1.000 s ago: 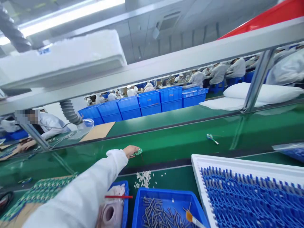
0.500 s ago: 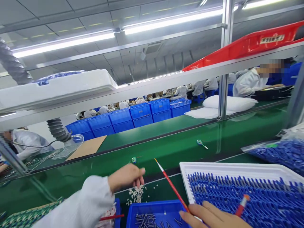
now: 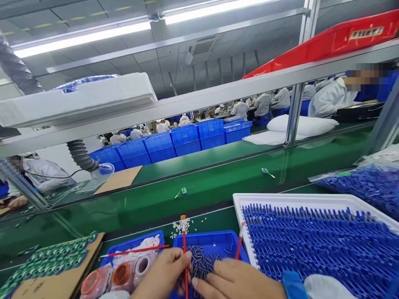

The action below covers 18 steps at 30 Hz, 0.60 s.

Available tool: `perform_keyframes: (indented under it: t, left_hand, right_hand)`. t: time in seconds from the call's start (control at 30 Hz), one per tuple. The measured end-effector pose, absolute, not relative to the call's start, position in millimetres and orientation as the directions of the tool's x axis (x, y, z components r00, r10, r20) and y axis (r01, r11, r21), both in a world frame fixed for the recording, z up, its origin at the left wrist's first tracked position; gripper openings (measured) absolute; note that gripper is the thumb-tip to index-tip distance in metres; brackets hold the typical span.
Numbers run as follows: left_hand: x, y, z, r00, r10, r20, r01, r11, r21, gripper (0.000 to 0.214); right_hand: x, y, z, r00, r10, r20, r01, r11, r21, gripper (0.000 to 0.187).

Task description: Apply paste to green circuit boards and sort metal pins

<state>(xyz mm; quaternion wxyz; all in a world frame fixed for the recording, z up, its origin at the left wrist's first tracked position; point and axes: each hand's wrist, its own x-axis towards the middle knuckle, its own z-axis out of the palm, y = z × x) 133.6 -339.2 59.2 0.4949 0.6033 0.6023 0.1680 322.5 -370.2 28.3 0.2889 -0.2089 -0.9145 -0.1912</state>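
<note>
My left hand (image 3: 166,272) is closed, pinching an upright red paintbrush (image 3: 184,238) with orange bristles. Beside it, my right hand (image 3: 238,277) is curled over a blue tray (image 3: 205,237) of small dark screws (image 3: 199,259), its fingertips near the lower part of that brush handle. A second red paintbrush (image 3: 239,245) sticks up from behind the right hand's fingers; its lower part is hidden. Small white pieces (image 3: 181,227) lie just behind the tray. Left of my left hand, another thin red brush (image 3: 137,251) rests across a blue tray holding white tissue.
Open-mouthed bottles (image 3: 121,275) stand at front left, near cardboard (image 3: 46,286) bearing green circuit boards (image 3: 56,259). At right is a white foam tray (image 3: 238,203) of blue parts. Small wired parts (image 3: 184,191) lie on the green conveyor (image 3: 218,174). A shelf rail (image 3: 193,97) crosses above.
My left hand has come back from the conveyor's edge and closed on a paintbrush. My right hand has moved left, towards it. The view has tilted down, showing more bottles and boards.
</note>
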Motion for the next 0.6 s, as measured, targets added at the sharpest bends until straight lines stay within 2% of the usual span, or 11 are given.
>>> perform_keyframes:
  t: [0.17, 0.27, 0.43, 0.6]
  left_hand:
    - [131.7, -316.6, 63.7, 0.159, 0.933, -0.324, 0.808, 0.066, 0.585, 0.043]
    - [137.3, -311.4, 56.9, 0.139, 0.939, -0.315, 0.898, 0.015, 0.440, 0.036]
    - [143.5, -314.2, 47.8, 0.129, 0.951, -0.280, 0.964, -0.054, 0.262, 0.029]
    - [142.9, -317.0, 49.3, 0.153, 0.947, -0.281, 0.977, -0.102, 0.190, 0.030]
  right_hand:
    - [340.4, -357.8, 40.9, -0.847, 0.316, 0.426, 0.442, 0.865, 0.237, 0.020]
    - [333.7, -349.8, 32.0, -0.880, 0.318, 0.353, 0.409, 0.884, 0.224, 0.019]
    - [310.2, -340.2, 17.2, -0.917, 0.320, 0.238, 0.368, 0.910, 0.194, 0.009]
    - [299.3, -333.9, 13.2, -0.922, 0.339, 0.185, 0.369, 0.916, 0.161, 0.007]
